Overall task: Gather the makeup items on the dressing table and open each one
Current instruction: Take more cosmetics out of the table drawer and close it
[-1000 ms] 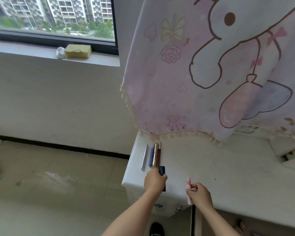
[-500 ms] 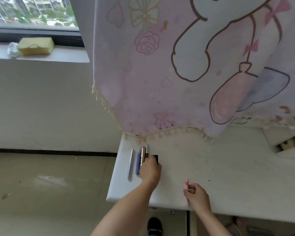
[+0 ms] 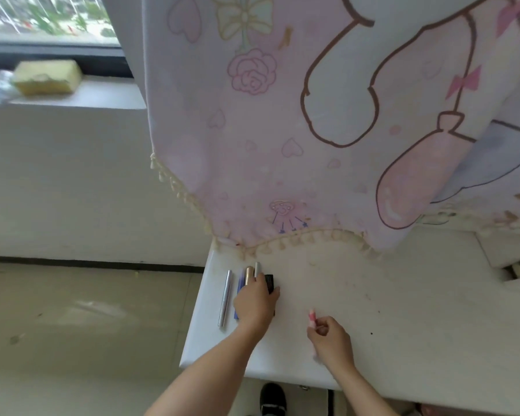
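- A yellow sponge [image 3: 47,77] is seen on the window sill [image 3: 81,97], well to the left of the counter [image 3: 418,310].
- A slim silver tube [image 3: 225,298] is laid along the counter's left edge, apart from the other makeup items.
- A blue tube [image 3: 240,285], a gold tube [image 3: 248,276] and a second silver tube [image 3: 256,270] are lined up side by side near the far-left corner; their near ends are covered by the left grip [image 3: 255,301].
- A black case [image 3: 270,282] is placed just right of that row. It is held by the left grip, palm down, with fingers curled over it and the thumb against its right side.
- A pink tube [image 3: 312,316] is pinched upright by the right grip [image 3: 330,340], whose fingers are curled round it, near the counter's front edge.
- The counter's back edge is overhung by a pink cartoon cloth [image 3: 282,130] with a tasselled hem.
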`<state>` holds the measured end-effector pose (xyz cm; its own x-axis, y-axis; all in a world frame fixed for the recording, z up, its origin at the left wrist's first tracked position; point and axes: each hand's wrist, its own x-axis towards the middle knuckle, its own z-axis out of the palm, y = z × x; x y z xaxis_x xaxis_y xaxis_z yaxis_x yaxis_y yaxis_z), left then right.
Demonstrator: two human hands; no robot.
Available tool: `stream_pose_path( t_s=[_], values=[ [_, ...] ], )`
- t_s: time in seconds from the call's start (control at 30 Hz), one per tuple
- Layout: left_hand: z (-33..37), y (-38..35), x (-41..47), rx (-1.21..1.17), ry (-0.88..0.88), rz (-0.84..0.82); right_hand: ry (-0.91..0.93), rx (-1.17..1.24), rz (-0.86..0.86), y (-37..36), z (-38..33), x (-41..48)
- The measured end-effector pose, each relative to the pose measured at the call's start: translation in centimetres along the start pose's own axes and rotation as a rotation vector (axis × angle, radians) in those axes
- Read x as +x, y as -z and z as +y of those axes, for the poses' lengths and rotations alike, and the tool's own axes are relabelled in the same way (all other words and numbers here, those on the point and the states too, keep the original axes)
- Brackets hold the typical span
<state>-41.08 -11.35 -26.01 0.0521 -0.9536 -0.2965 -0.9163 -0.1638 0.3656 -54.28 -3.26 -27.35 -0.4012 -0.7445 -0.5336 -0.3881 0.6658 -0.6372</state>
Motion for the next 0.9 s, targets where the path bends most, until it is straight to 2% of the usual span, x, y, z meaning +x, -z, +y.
stream_pose_path(
  t_s=[0.1, 0.2, 0.37, 0.53, 0.67, 0.77, 0.9],
  values=[
    [-1.8, 1.0, -1.1, -0.100, -0.029, 0.174, 0.054, -0.035, 0.002, -1.1, -1.7, 1.2],
    [-5.5, 1.3, -2.8, -0.032, -0.055, 0.277, 0.088, -0.080, -0.004, -2.1, -3.8, 2.4],
    [-10.6, 1.1, -5.3, 0.102, 0.058, 0.152, 0.107, -0.188, 0.006, -3.8, -5.9, 4.3],
    [-12.4, 1.3, -6.8, 0.061, 0.140, 0.157, 0.134, -0.280, -0.027, -5.1, -6.9, 4.5],
    [-12.4, 2.1, -7.2, 0.008, 0.174, 0.075, 0.149, -0.320, -0.045, -6.0, -7.1, 4.0],
    [-12.7, 1.8, -7.4, 0.053, 0.139, 0.134, 0.168, -0.317, -0.045, -5.9, -7.1, 3.7],
    [-12.3, 1.7, -8.2, 0.044, 0.135, 0.097, 0.177, -0.295, -0.063, -5.1, -7.0, 3.4]
  ],
)
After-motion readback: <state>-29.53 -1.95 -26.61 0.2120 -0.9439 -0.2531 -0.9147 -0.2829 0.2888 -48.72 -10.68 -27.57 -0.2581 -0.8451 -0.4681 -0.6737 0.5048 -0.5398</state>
